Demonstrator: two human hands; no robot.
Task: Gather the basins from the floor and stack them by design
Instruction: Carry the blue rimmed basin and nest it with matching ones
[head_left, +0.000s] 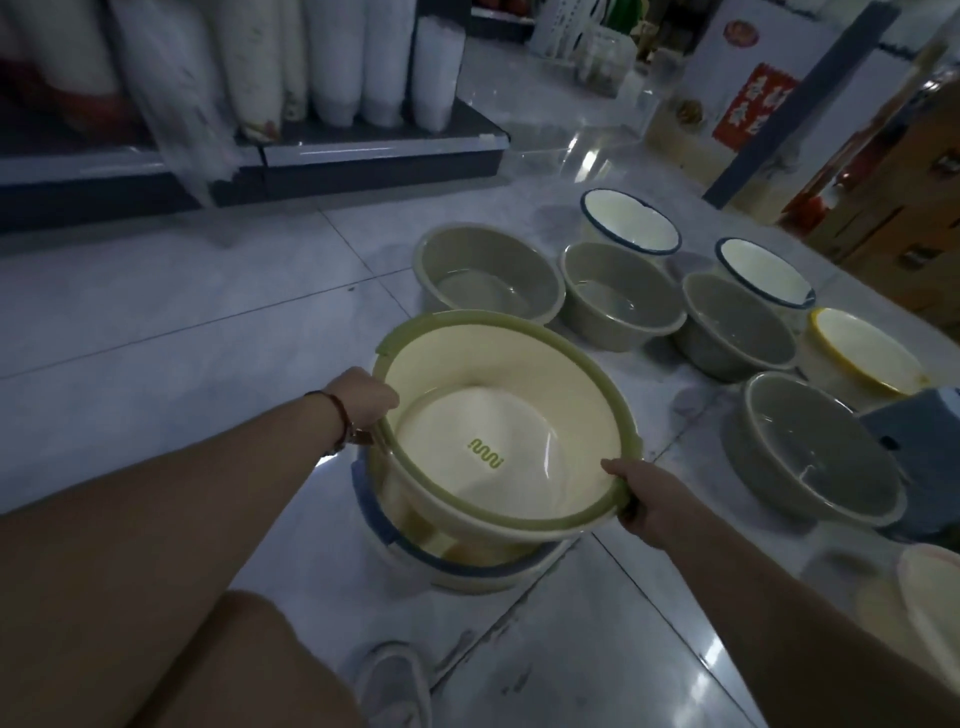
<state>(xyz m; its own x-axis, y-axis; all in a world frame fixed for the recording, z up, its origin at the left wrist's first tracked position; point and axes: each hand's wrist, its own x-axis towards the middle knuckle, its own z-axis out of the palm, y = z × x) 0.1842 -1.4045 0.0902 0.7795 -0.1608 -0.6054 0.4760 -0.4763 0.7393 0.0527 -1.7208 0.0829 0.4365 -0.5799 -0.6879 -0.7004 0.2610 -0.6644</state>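
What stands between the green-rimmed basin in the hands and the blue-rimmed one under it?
Nothing visible. Both hands, left and right, grip the green-rimmed basin, tilted directly above the blue-rimmed basin. The lower basin's inside is mostly hidden.

The green-rimmed basin (498, 415) appears to be smooth cream plastic with a slight sheen on its inner base; its rim band is matt green plastic. The blue-rimmed basin (467, 564) beneath shows like cream plastic. The grey basins (488, 278) look semi-translucent, glossy plastic. The floor (208, 312) is polished tile, highly reflective, with scuffed patches. Wrapped stacks on the shelf (363, 150) sit in clear, crinkled plastic film. The boxes (893, 208) at right appear matt cardboard.
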